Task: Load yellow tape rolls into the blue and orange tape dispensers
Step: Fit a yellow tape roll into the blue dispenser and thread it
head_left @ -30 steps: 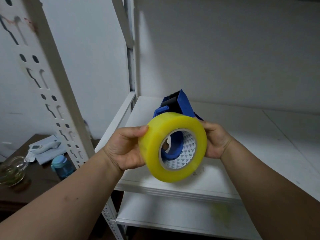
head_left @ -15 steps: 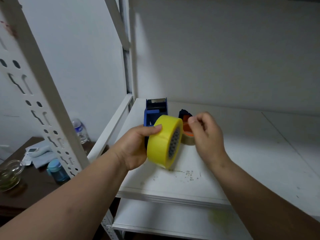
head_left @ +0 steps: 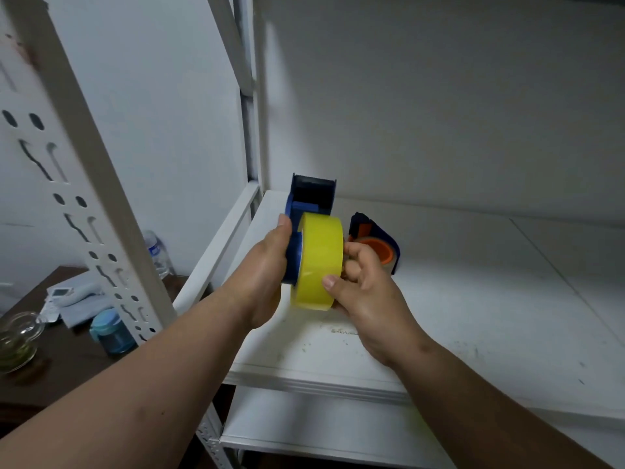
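I hold a blue tape dispenser (head_left: pixel 313 194) above the white shelf (head_left: pixel 473 299), with a yellow tape roll (head_left: pixel 319 255) sitting on its side, edge toward me. My left hand (head_left: pixel 267 275) grips the dispenser's left side, thumb on top. My right hand (head_left: pixel 365 292) holds the roll from the right, thumb pressed on its yellow face. Behind my right hand, the orange and dark blue dispenser (head_left: pixel 375 243) lies on the shelf; its lower part is hidden by my fingers.
A white slotted shelf post (head_left: pixel 101 204) stands at the left. Beyond it, a dark wooden table (head_left: pixel 50 360) carries a blue-lidded jar (head_left: pixel 110 333), a glass pot (head_left: pixel 17 340), a remote and a water bottle (head_left: pixel 157 252). A lower shelf (head_left: pixel 321 431) lies underneath.
The roll has turned from showing its open core to edge-on against the blue dispenser. My right hand has come back onto the roll. The orange dispenser has come into sight on the shelf.
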`<state>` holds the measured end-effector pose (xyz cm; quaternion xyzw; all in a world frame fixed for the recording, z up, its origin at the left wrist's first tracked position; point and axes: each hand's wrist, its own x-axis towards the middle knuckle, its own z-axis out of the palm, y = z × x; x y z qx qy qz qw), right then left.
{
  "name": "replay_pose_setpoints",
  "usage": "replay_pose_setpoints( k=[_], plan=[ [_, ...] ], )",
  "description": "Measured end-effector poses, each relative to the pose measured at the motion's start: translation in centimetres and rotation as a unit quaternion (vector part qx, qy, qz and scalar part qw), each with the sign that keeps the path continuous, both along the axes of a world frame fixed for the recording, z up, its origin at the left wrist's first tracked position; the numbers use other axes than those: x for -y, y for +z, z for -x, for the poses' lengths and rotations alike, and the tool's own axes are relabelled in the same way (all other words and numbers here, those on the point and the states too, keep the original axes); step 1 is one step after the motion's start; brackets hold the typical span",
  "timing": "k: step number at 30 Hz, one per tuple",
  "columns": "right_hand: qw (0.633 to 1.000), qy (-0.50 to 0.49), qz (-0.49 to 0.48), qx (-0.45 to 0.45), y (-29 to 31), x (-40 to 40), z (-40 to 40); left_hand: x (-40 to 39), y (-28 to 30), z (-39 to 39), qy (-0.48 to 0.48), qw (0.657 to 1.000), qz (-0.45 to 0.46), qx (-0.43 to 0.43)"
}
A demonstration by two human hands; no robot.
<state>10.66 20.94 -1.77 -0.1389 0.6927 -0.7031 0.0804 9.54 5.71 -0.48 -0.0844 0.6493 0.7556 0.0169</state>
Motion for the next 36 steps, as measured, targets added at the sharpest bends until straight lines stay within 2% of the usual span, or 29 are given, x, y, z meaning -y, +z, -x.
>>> replay_pose_setpoints(
  k=[2,4,10,13,19,25,32,36],
  plan=[
    [1.000,-0.011,-0.012,-0.023,-0.2,0.5,-0.3,-0.1,-0.1,-0.2,-0.013,1.000,0.015,0.002],
    [0.999,-0.017,-0.011,-0.030,-0.2,0.9,-0.4,-0.1,-0.3,-0.3,-0.036,0.999,-0.014,0.010],
    [0.994,0.008,0.086,0.066,0.4,0.8,-0.5,0.9,-0.6,-0.6,-0.069,0.990,-0.114,0.034],
    [0.996,0.007,0.068,0.064,1.0,0.4,-0.5,1.2,-1.2,-1.1,-0.086,0.985,-0.146,0.018],
    [0.997,0.001,-0.062,-0.046,2.2,0.2,-0.9,1.3,-1.1,-2.3,-0.138,0.976,-0.169,0.007],
    [0.960,-0.033,-0.212,-0.179,2.7,0.4,-0.6,2.0,-1.7,-3.1,-0.154,0.976,-0.148,-0.032],
    [0.936,-0.045,-0.248,-0.245,2.6,1.5,-0.6,2.0,-2.1,-4.3,-0.132,0.986,-0.097,-0.022],
    [0.932,-0.112,-0.244,-0.245,2.2,2.1,0.0,1.3,-2.3,-4.9,-0.113,0.989,-0.088,-0.026]
  ],
)
